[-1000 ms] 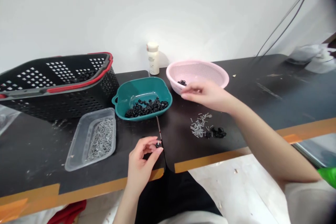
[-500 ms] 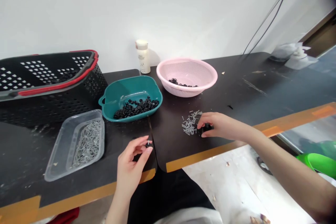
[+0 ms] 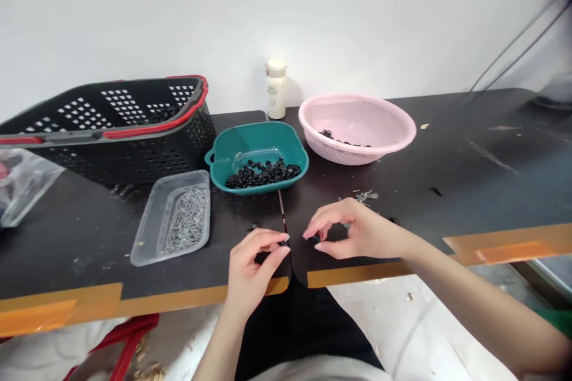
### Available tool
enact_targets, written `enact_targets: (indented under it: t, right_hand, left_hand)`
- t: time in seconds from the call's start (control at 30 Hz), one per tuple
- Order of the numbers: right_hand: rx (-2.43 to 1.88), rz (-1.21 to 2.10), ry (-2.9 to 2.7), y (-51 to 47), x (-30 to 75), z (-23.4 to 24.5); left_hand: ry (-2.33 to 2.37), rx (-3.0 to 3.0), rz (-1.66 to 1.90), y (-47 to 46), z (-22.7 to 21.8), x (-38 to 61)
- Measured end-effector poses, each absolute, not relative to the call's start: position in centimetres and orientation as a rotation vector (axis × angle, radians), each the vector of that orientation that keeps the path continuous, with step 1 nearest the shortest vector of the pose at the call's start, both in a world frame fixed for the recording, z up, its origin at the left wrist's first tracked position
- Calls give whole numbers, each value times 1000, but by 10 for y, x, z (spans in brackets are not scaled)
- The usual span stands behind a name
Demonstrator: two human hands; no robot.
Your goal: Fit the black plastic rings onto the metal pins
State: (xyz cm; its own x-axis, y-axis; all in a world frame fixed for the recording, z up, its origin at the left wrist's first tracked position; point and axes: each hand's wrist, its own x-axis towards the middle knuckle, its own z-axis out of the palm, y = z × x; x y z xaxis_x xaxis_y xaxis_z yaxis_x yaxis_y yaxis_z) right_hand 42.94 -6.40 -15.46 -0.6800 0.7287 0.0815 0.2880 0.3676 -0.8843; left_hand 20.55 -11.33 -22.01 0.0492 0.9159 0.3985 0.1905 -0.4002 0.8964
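Note:
My left hand (image 3: 252,265) rests near the table's front edge, its fingertips pinched on a small dark part that is mostly hidden. My right hand (image 3: 357,231) reaches in from the right, and its fingertips pinch a small black piece (image 3: 315,239) a short gap from my left fingertips. Behind my right hand lies a scatter of silver pins (image 3: 365,195), partly hidden. Black rings (image 3: 263,174) fill the bottom of a teal plastic bowl (image 3: 286,146), and several more lie in a pink mesh colander (image 3: 388,131). A clear plastic tray (image 3: 154,214) holds a heap of silver pins.
A black basket with red-trimmed rim (image 3: 120,131) stands at the back left, with a clear plastic bag (image 3: 27,184) in front of it. A white bottle (image 3: 276,89) stands against the wall. The dark table (image 3: 473,172) has orange-taped edges and a seam near my hands.
My right hand has moved left from the pin scatter to the table's middle and now pinches a black piece close to my left hand. My left hand has stayed nearly still.

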Motion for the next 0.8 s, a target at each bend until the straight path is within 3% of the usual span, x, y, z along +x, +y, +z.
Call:
enact_targets:
  t: [0.13, 0.37, 0.8]
  right_hand:
    - [-631, 1389, -2053, -52, 404, -166]
    - [-764, 1512, -1753, -49, 393, -185]
    - [-633, 1225, -1890, -54, 389, -189]
  left_hand:
    - [1137, 1606, 1577, -116, -222, 203]
    - [1199, 1371, 1565, -119, -222, 206]
    - [1096, 1313, 1524, -116, -219, 209]
